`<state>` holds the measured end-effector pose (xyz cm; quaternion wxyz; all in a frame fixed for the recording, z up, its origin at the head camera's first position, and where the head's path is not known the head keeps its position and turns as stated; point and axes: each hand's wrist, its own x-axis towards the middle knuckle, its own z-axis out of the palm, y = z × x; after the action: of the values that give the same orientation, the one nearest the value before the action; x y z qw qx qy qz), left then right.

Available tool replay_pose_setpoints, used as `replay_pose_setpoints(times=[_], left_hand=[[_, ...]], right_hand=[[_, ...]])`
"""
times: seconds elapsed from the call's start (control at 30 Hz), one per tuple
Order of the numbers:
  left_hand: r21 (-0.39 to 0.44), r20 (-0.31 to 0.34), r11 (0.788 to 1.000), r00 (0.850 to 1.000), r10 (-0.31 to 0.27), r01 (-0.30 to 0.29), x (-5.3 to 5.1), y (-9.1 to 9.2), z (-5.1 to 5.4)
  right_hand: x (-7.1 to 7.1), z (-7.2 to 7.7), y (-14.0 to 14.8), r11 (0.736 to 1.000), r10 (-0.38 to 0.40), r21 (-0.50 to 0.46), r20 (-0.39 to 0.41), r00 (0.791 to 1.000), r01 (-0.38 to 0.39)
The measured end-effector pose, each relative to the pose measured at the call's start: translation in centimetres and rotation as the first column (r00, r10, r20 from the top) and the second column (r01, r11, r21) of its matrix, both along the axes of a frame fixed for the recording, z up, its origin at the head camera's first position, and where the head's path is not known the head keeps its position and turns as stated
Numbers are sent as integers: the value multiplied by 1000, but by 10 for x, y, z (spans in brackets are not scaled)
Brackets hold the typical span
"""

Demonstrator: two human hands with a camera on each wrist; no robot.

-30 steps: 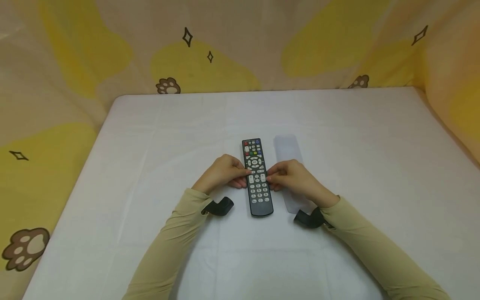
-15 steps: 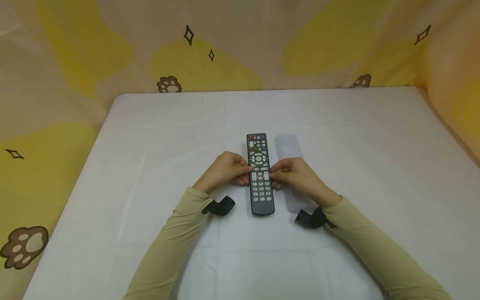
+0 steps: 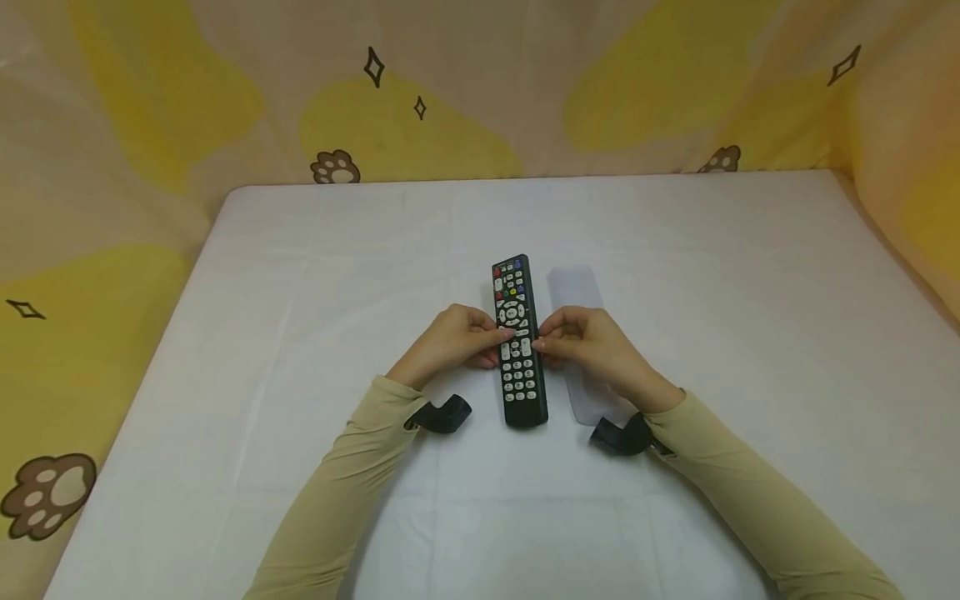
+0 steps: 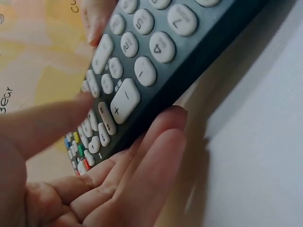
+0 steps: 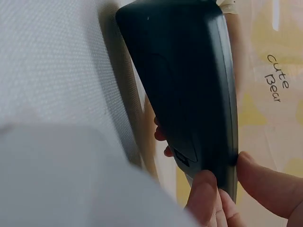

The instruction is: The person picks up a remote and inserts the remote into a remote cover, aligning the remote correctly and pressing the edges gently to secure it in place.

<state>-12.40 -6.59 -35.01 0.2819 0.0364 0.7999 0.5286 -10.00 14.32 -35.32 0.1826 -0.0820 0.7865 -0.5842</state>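
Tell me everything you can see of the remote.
The remote is long, dark and plastic-looking, with rows of white buttons and a few coloured ones at its far end. It is held tilted, face up, over the white table, a translucent cover to its right. The left hand and right hand grip its long sides.

A table (image 3: 735,275) is covered by a white cloth (image 3: 360,258), where thin fold lines can be seen. Directly on it, at about 2 o'clock from the middle, a clear plastic cover (image 3: 576,292) is seen lying, its far end pointed slightly toward 11 o'clock.
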Motion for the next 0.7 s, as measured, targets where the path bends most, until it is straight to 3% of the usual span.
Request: replay_pose_setpoints(times=[0.33,0.7], left_hand=[[33,1,999,1000,13,-13,4,5,0],[114,48,993,999,3,-8,4,5,0]], right_hand=[[4,3,-4,1000,-26,10,-19,999,26],[6,4,-6,999,25,23,-69,997,-24]])
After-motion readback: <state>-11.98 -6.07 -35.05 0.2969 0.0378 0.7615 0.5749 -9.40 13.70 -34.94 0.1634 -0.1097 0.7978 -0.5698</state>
